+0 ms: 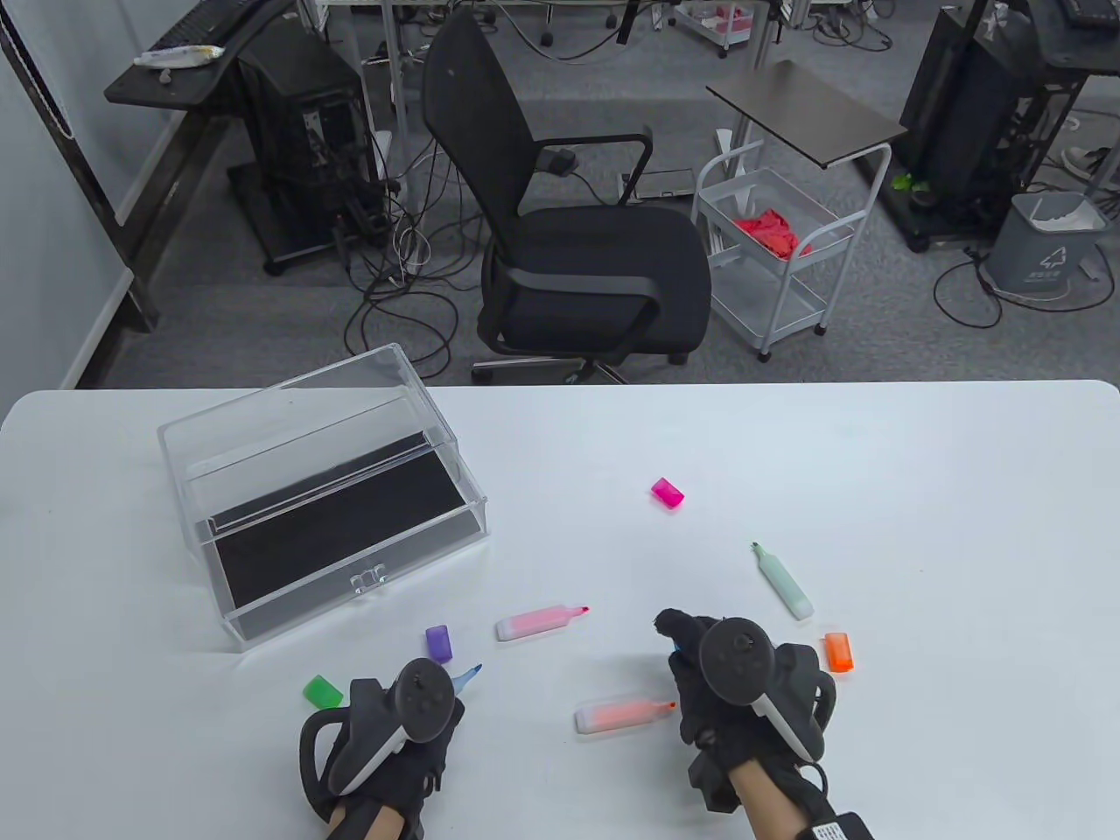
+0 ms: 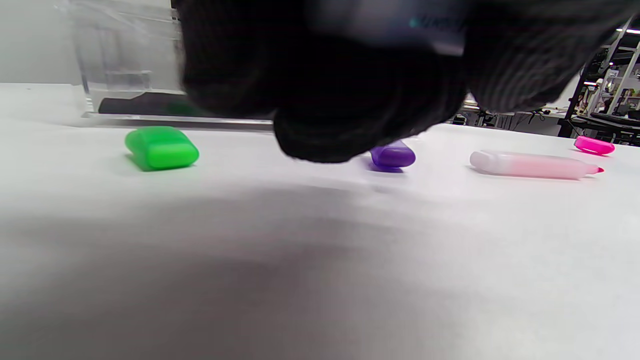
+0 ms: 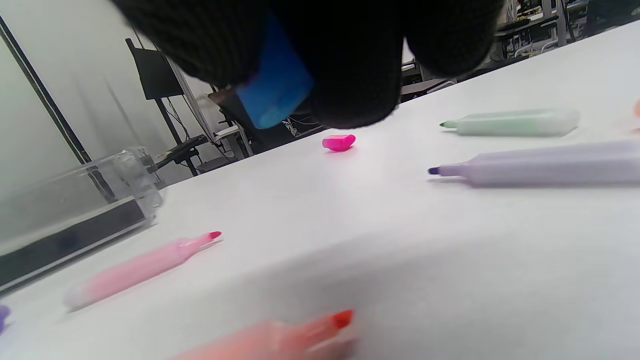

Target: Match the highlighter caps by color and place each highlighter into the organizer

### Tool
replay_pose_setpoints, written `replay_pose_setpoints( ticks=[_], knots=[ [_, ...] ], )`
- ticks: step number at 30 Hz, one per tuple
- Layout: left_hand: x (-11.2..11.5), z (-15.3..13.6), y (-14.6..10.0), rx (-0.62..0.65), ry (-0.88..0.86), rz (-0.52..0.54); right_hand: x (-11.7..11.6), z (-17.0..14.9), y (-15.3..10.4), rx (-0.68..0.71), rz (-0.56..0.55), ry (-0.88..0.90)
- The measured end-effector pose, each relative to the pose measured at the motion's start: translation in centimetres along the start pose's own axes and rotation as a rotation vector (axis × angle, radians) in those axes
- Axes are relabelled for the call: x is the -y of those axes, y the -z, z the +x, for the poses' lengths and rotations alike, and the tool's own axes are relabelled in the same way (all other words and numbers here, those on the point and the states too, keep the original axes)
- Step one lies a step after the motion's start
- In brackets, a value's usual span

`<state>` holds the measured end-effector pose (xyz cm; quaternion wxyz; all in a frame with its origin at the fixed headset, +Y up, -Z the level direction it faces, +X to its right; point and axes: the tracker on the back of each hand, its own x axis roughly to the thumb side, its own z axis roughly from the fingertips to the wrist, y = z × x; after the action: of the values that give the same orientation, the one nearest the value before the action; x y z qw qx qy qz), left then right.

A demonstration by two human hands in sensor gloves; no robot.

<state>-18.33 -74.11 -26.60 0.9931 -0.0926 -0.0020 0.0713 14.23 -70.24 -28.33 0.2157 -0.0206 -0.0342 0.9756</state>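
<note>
Under your right hand (image 1: pixel 744 682) the fingers pinch a blue cap (image 3: pixel 274 90); your left hand (image 1: pixel 385 726) curls round the blue highlighter (image 1: pixel 466 675), just above the table (image 1: pixel 875 490). Both are light, slick plastic: grip the barrel mid-length.

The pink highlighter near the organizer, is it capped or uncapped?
Uncapped. The pink highlighter lies flat on the table with its tip bare, and the pink cap lies apart from it.
</note>
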Motion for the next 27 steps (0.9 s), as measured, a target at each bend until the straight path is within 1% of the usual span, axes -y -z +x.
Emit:
replay_pose_setpoints(
  ticks=[7, 13, 15, 17, 18, 20, 24, 27],
  knots=[
    [0.0, 0.6, -0.3, 0.044, -0.011, 0.008, -1.5, 2.1, -0.7, 0.025, 0.005, 0.2],
    [0.2, 1.2, -0.4, 0.122, -0.115, -0.017, -2.8, 1.8, -1.1, 0.096, 0.005, 0.338],
    [0.4, 1.3, -0.5, 0.137, -0.138, -0.021, -3.2, 1.4, -1.2, 0.108, 0.023, 0.407],
    [0.5, 1.7, -0.6, 0.157, -0.143, -0.023, -4.0, 1.2, -1.3, 0.116, 0.066, 0.484],
    [0.5, 1.9, -0.7, 0.165, -0.139, -0.024, -4.3, 1.3, -1.4, 0.133, 0.107, 0.507],
    [0.7, 2.3, -0.7, 0.189, -0.154, -0.031, -4.5, 1.6, -1.5, 0.169, 0.112, 0.499],
    [1.0, 2.6, -0.7, 0.244, -0.212, -0.065, -5.2, 2.6, -1.8, 0.264, 0.158, 0.528],
    [1.0, 2.8, -0.8, 0.266, -0.229, -0.068, -5.4, 3.1, -1.9, 0.315, 0.177, 0.544]
  ],
)
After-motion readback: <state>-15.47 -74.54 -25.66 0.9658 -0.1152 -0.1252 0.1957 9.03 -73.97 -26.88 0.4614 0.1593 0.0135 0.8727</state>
